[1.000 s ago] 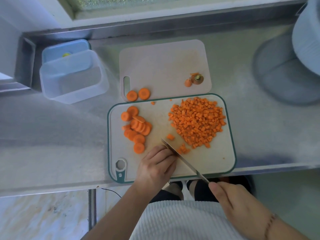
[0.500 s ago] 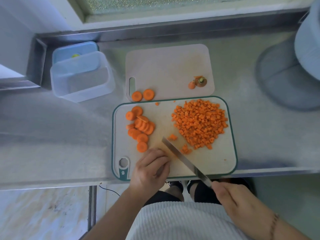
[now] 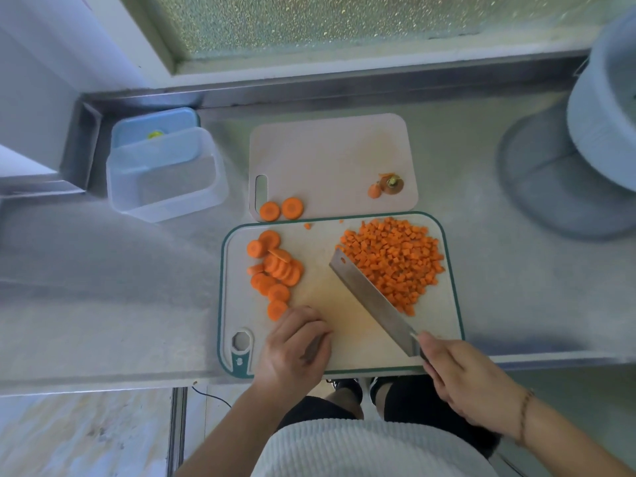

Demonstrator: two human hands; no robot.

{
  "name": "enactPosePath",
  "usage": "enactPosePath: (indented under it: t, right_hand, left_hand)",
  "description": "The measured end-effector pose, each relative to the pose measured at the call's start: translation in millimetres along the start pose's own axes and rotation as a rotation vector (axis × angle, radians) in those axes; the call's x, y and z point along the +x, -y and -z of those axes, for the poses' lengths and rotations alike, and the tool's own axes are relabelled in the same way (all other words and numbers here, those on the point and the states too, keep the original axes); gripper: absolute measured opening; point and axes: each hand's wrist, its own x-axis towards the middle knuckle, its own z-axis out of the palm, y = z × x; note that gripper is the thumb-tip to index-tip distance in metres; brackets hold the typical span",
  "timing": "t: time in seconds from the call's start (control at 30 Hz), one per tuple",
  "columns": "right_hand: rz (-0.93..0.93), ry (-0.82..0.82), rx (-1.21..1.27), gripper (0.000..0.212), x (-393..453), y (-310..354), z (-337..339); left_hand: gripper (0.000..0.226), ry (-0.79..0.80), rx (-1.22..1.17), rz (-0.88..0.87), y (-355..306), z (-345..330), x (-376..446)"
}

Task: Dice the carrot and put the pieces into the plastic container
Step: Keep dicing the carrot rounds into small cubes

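Orange diced carrot (image 3: pixel 392 259), light and loose on the cutting board (image 3: pixel 444 321), scoops best against the knife (image 3: pixel 373 301) held in my right grip (image 3: pixel 461 380); left grip (image 3: pixel 292 346) curled, contents indiscernible.

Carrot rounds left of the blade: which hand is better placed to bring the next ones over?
Probably the left hand: it rests beside the carrot rounds, while the right hand grips the knife.

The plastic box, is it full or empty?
Empty. The plastic box shows a bare bottom through its clear walls; the diced carrot is on the cutting board.
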Motion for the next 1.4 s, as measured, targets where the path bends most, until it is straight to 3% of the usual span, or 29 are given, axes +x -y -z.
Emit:
enactPosePath:
  t: [0.2, 0.3, 0.43, 0.6, 0.77, 0.9, 1.03, 1.17, 1.27, 1.4]
  right_hand:
    - [0.208, -0.23, -0.493, 0.061, -11, -1, 11]
    - [0.218, -0.313, -0.861, 0.064, -12, 8, 16]
    - [0.27, -0.357, -1.08, 0.078, -7, 10, 18]
    - [0.322, -0.489, -1.115, 0.06, 4, 4, 13]
    - [0.394, -0.536, -1.121, 0.052, 6, 8, 11]
    - [0.431, -0.598, -1.104, 0.053, 6, 6, 15]
    - [0.442, -0.645, -1.071, 0.07, 6, -4, 19]
    - [0.398, -0.615, -0.995, 0.072, 5, -10, 23]
    - [0.254, -0.503, -0.875, 0.078, 0, -4, 23]
    - [0.181, -0.529, -0.853, 0.106, 0, -3, 24]
  left_hand:
    - [0.011, -0.208, 0.012, -0.102, -27, 20, 58]
    - [0.016, 0.022, 0.136, -0.128, -28, 17, 83]
    - [0.037, 0.368, 0.423, -0.093, -14, -2, 97]
    - [0.039, 0.641, 0.443, 0.026, -13, -16, 111]
    - [0.032, 0.686, 0.447, 0.032, -19, -26, 124]
    - [0.03, 0.585, 0.282, 0.052, -13, -33, 125]
    - [0.024, 0.275, 0.144, 0.128, -3, -10, 127]
    - [0.022, 0.088, 0.246, 0.172, 38, 30, 119]
    - [0.023, 0.097, 0.268, 0.236, 60, 56, 114]
    - [0.035, 0.331, 0.273, 0.117, 69, 73, 112]
